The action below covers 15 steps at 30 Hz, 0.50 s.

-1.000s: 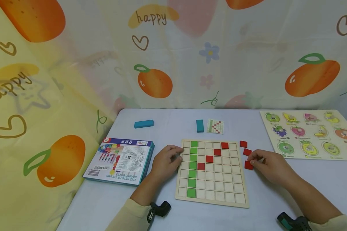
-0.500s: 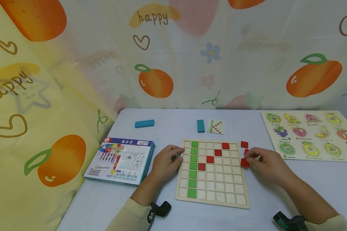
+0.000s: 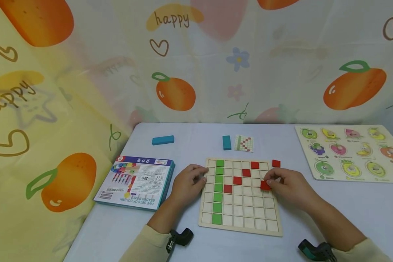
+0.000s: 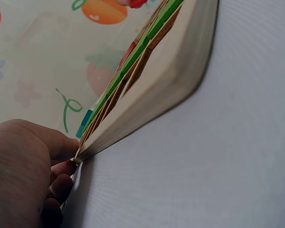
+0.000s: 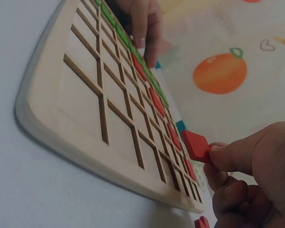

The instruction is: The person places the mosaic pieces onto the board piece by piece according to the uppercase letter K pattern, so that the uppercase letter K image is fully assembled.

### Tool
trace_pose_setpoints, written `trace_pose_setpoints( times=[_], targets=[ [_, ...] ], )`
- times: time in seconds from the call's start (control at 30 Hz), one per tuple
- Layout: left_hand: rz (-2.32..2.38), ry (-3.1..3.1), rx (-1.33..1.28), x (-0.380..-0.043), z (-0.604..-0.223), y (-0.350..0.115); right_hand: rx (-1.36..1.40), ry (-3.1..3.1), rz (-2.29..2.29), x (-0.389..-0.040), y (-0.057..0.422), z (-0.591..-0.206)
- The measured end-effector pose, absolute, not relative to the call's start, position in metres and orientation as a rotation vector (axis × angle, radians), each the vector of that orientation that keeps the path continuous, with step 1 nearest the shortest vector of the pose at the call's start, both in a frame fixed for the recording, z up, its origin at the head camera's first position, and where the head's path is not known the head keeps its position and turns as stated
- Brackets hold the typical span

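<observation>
A square wooden grid board [image 3: 238, 210] lies on the white table, with a green column of tiles [image 3: 218, 197] and a diagonal of red tiles [image 3: 237, 181] set in it. My left hand [image 3: 186, 183] grips the board's upper left edge, thumb and fingers at its corner in the left wrist view. Between thumb and fingertip my right hand [image 3: 291, 189] pinches a red square tile [image 5: 195, 145], raised over the board's right side. A loose red tile [image 3: 276, 163] lies beyond that hand, off the board's upper right corner.
Left of the board is a flat printed box [image 3: 135, 183]. Toward the back are two teal blocks [image 3: 162, 140] and a small pattern card [image 3: 244, 143] showing a green and red grid. A fruit picture board [image 3: 350, 154] lies at the right.
My right hand has picked the nearest red tile off the table and carried it left and up over the board's right edge. My left hand stays in place.
</observation>
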<state>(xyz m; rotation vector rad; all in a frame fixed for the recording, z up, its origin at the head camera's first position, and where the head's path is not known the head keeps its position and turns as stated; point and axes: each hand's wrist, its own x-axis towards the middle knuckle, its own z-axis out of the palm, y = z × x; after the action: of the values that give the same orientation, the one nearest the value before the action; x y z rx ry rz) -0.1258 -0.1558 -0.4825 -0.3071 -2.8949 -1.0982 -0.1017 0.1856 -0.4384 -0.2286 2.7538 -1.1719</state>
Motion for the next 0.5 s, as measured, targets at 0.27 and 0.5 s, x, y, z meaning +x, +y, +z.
trace_pose_setpoints(
  times=[0.27,0.5],
  targets=[
    [-1.101,-2.892,-0.308,-0.126,-0.482,-0.156,-0.256,2.715,-1.194,-0.100,0.165,-0.442],
    [-1.109,-2.889,-0.301,-0.125,-0.482,-0.156,-0.261,2.680,-1.219,-0.097,0.148,-0.446]
  ],
)
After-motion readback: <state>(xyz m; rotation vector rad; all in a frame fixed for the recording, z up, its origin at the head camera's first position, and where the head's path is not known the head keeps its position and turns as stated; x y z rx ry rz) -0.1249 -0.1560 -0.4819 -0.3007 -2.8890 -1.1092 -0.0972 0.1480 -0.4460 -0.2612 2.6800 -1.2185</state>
